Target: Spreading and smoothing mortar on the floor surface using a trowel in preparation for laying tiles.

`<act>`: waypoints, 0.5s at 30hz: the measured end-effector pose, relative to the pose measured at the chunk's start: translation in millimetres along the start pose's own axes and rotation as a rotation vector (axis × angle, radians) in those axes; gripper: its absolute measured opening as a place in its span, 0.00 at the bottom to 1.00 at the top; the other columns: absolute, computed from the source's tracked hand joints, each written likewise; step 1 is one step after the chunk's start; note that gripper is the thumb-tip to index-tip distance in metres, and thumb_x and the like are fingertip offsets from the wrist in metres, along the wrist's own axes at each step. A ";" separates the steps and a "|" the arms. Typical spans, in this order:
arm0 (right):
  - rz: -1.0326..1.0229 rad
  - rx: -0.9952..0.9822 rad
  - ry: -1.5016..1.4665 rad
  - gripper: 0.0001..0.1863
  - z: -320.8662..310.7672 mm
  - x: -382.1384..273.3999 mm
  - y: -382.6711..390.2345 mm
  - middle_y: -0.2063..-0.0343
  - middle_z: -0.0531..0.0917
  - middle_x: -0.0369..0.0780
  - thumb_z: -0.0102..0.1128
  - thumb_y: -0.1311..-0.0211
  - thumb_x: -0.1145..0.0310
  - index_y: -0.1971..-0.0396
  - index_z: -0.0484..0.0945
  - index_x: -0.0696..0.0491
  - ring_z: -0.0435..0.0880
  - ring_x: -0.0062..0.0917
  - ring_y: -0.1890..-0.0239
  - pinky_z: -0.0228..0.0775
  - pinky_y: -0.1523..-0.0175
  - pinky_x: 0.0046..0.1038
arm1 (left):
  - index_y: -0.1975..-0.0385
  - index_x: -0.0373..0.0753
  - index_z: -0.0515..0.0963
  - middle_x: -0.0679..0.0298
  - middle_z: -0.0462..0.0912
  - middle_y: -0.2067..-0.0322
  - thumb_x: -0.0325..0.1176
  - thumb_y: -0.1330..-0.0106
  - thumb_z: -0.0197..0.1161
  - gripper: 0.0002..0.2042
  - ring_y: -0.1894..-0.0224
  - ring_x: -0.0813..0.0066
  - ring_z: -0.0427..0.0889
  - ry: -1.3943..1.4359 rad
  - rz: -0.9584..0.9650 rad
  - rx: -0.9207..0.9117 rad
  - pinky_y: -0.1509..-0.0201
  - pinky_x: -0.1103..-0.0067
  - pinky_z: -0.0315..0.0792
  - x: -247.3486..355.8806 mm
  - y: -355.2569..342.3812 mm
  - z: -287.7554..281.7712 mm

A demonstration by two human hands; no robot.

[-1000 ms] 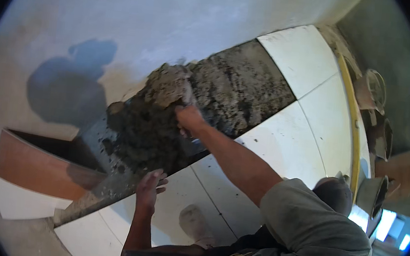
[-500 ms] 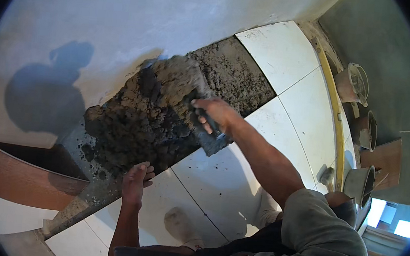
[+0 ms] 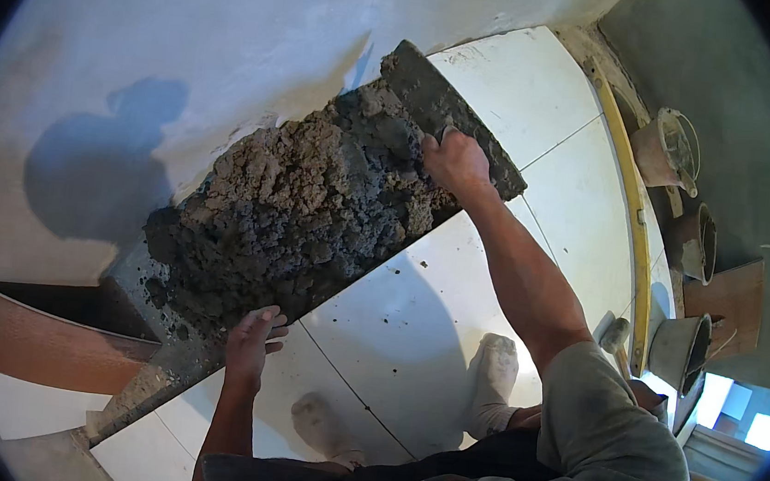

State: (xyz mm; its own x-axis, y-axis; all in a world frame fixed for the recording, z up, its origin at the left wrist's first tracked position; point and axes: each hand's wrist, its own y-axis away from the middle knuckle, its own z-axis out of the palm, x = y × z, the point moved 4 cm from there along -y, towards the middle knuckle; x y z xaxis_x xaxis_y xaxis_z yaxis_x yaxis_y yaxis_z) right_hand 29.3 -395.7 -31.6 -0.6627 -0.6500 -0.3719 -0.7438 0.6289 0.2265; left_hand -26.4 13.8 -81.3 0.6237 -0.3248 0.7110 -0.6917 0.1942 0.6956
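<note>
My right hand [image 3: 456, 162] is closed on the handle of a broad, mortar-smeared trowel [image 3: 493, 154], its blade tilted at the far right end of the mortar bed. A lumpy heap of dark grey and brown mortar [image 3: 268, 201] fills the untiled strip along the wall. My left hand [image 3: 255, 335] hangs with fingers apart near the heap's near edge, holding nothing. White floor tiles [image 3: 387, 315] border the strip on the near side and at its far end, and my socked feet [image 3: 493, 381] stand on them.
At the right, a long yellow straightedge [image 3: 633, 218] runs beside buckets [image 3: 667, 147], a rubber mallet [image 3: 615, 335] and a brown board [image 3: 729, 306]. Leaning tiles [image 3: 59, 348] stand at the lower left. A plastered wall [image 3: 209, 47] backs the strip.
My right hand with the trowel has swept away from me, up and to the right, to the strip's far end, and mortar has spread that way. My left hand has moved slightly.
</note>
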 end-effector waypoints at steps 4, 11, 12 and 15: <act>0.134 -0.025 -0.302 0.30 -15.2 29.7 -13.0 0.69 0.81 0.60 0.51 0.42 0.48 0.69 0.79 0.67 0.82 0.49 0.59 0.71 0.51 0.41 | 0.50 0.35 0.74 0.57 0.81 0.57 0.45 0.32 0.54 0.20 0.58 0.71 0.81 0.003 0.000 0.031 0.57 0.76 0.73 2.5 4.6 1.1; -0.397 -0.130 0.120 0.22 75.3 32.3 -33.3 0.78 0.82 0.53 0.43 0.36 0.59 0.70 0.79 0.63 0.85 0.42 0.71 0.77 0.63 0.40 | 0.48 0.35 0.73 0.57 0.81 0.56 0.45 0.31 0.53 0.21 0.58 0.70 0.81 -0.004 -0.023 0.033 0.57 0.75 0.74 -1.5 6.2 1.1; -0.356 -0.043 0.056 0.21 95.7 12.6 -22.1 0.78 0.82 0.53 0.42 0.36 0.61 0.69 0.79 0.63 0.85 0.43 0.69 0.77 0.62 0.41 | 0.48 0.35 0.73 0.57 0.80 0.56 0.45 0.31 0.53 0.21 0.58 0.70 0.81 0.006 -0.032 0.029 0.57 0.75 0.74 -8.0 5.4 -2.7; -0.351 -0.433 0.095 0.23 79.3 -19.0 -3.2 0.71 0.82 0.55 0.41 0.35 0.58 0.65 0.79 0.63 0.82 0.48 0.62 0.74 0.53 0.43 | 0.47 0.35 0.73 0.57 0.80 0.55 0.45 0.31 0.53 0.21 0.57 0.69 0.80 0.007 -0.053 0.010 0.56 0.74 0.74 -12.2 2.3 -4.7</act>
State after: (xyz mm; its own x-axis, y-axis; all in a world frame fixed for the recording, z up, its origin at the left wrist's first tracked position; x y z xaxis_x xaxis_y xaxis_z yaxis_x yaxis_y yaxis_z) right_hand 51.2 -351.6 -96.7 -0.3594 -0.8366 -0.4136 -0.8754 0.1487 0.4600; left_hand -33.9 22.6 -87.9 0.6621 -0.3282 0.6737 -0.6610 0.1679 0.7314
